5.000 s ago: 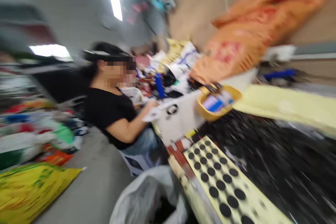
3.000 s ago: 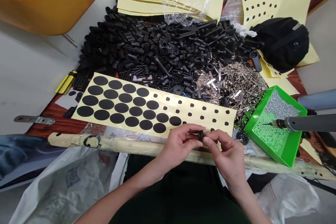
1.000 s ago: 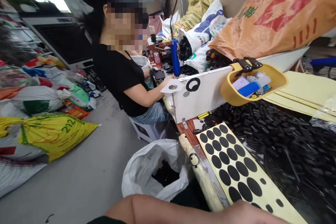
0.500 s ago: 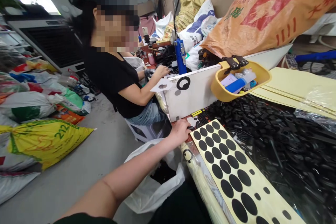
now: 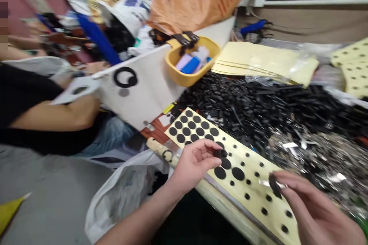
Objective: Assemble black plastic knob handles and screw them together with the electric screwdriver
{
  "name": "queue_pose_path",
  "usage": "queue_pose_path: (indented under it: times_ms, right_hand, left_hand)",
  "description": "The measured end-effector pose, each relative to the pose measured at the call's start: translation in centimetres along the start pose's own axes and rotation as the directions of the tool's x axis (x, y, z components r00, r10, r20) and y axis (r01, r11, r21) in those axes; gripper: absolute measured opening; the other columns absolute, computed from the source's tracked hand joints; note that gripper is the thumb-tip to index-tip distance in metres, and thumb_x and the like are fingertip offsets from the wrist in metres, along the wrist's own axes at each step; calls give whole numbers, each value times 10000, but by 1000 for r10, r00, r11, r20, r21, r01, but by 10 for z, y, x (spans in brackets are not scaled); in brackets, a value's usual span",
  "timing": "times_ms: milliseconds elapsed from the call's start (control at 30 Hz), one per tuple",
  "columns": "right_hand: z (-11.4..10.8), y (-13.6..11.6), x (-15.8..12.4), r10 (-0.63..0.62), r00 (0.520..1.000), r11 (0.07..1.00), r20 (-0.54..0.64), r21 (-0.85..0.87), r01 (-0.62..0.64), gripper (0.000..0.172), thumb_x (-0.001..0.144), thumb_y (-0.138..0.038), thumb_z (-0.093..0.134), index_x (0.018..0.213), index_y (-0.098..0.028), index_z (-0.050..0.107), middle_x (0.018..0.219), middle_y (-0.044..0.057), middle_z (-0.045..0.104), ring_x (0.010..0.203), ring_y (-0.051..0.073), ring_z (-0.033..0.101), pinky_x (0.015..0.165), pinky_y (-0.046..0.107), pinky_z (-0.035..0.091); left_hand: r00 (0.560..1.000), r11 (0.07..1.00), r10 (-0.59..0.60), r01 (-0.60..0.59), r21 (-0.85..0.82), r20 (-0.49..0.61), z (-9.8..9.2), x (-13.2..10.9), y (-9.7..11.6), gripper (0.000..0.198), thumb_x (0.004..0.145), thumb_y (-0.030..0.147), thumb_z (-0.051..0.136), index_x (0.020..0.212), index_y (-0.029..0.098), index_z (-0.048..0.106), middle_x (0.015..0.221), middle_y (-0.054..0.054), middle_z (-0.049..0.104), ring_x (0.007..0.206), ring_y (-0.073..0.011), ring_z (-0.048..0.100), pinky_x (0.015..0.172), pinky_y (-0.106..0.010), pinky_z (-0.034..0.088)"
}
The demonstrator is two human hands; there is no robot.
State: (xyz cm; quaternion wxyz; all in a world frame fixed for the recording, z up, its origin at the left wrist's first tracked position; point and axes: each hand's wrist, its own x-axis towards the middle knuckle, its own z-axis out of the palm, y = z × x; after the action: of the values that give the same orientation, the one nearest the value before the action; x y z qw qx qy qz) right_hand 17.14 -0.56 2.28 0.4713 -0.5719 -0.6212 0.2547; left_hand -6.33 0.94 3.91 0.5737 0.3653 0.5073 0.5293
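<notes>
My left hand (image 5: 197, 160) is closed in a pinch on a small black part (image 5: 222, 153), over a pale yellow sheet (image 5: 238, 153) of black round stickers. My right hand (image 5: 322, 210) has thumb and fingers closed on another small black piece (image 5: 275, 186), from which a shiny metal strip juts to the left. It hovers above the sheet's right portion, where smaller black dots show. Blur hides the exact shape of both held pieces. Beyond the sheet lies a heap of black plastic parts (image 5: 230, 99), and right of it a pile of shiny metal pieces (image 5: 313, 153).
A yellow basket (image 5: 184, 80) hangs on a white board (image 5: 143, 95). Yellow sheets (image 5: 238, 57) lie behind the heap. An orange sack (image 5: 184, 7) leans at the back. A white bag (image 5: 109, 203) hangs below the table edge. A co-worker's arm (image 5: 63, 115) is at left.
The view has swung right and closer to the table. My left hand has moved from the sheet's far end to over its middle. My right hand has come into view holding a piece.
</notes>
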Motion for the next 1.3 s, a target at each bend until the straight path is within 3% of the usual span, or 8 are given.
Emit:
queue_pose_path:
  times_ms: [133, 233, 367, 500, 633, 1000, 1100, 1300]
  right_hand:
    - [-11, -21, 4, -22, 993, 996, -117, 85, 32, 30, 817, -202, 665, 803, -212, 689, 898, 58, 717, 856, 214, 680, 760, 339, 584]
    - [-18, -22, -1, -111, 984, 991, -141, 52, 119, 87, 812, -130, 659, 840, -208, 686, 914, 61, 709, 876, 205, 670, 767, 343, 574]
    - [-26, -15, -7, -188, 971, 982, -148, -26, 187, 151, 810, -86, 645, 884, -211, 687, 925, 61, 704, 873, 211, 671, 768, 368, 561]
    - [-32, -9, -5, -229, 959, 973, -164, -33, 227, 172, 801, -63, 646, 888, -207, 682, 907, 50, 704, 869, 210, 680, 783, 371, 553]
    - [-36, -5, -6, -287, 953, 958, -101, -31, 286, 224, 794, -21, 641, 922, -202, 682, 926, 54, 700, 891, 212, 678, 791, 373, 548]
    - [-36, -3, -13, -381, 924, 920, -33, -114, 375, 297, 776, -5, 651, 985, -214, 678, 960, 66, 712, 897, 226, 688, 751, 376, 566]
    - [-33, -2, -15, -343, 937, 934, -71, -135, 332, 274, 781, -17, 649, 967, -215, 683, 950, 67, 710, 885, 226, 686, 746, 376, 560]
    - [-22, -4, -26, -135, 982, 990, -133, -49, 130, 186, 798, -72, 659, 926, -205, 677, 922, 49, 705, 890, 206, 672, 796, 353, 535]
  left_hand:
    - [984, 993, -96, 106, -57, 147, 41, -3, -9, 206, 630, 70, 724, 814, 146, 672, 759, 0, 661, 714, -100, 607, 672, -192, 496]
    - [957, 980, -158, 183, -83, 244, 56, -3, -20, 205, 643, 65, 720, 823, 155, 679, 826, -6, 675, 771, -104, 616, 710, -194, 504]
    - [937, 970, -202, 232, -75, 285, 67, -4, -28, 213, 647, 59, 722, 832, 156, 683, 807, 3, 669, 779, -102, 619, 729, -195, 509]
    - [906, 968, -206, 243, -56, 369, 72, -5, -29, 183, 682, 69, 696, 845, 155, 691, 815, 0, 672, 721, -102, 628, 707, -220, 521]
    - [875, 960, -209, 268, -78, 437, 73, -5, -31, 197, 715, 68, 661, 882, 162, 707, 831, -2, 679, 670, -93, 628, 679, -223, 517]
    - [841, 937, -257, 337, -89, 475, 71, -6, -39, 196, 756, 170, 656, 939, 146, 721, 737, -40, 654, 678, -133, 586, 623, -247, 458]
    - [845, 917, -271, 372, -144, 461, 72, -5, -40, 211, 737, 210, 694, 934, 133, 704, 760, -47, 648, 685, -137, 590, 614, -246, 446]
    - [870, 900, -252, 372, -228, 425, 74, -6, -46, 208, 695, 152, 737, 892, 138, 671, 825, -34, 646, 730, -142, 633, 669, -254, 475]
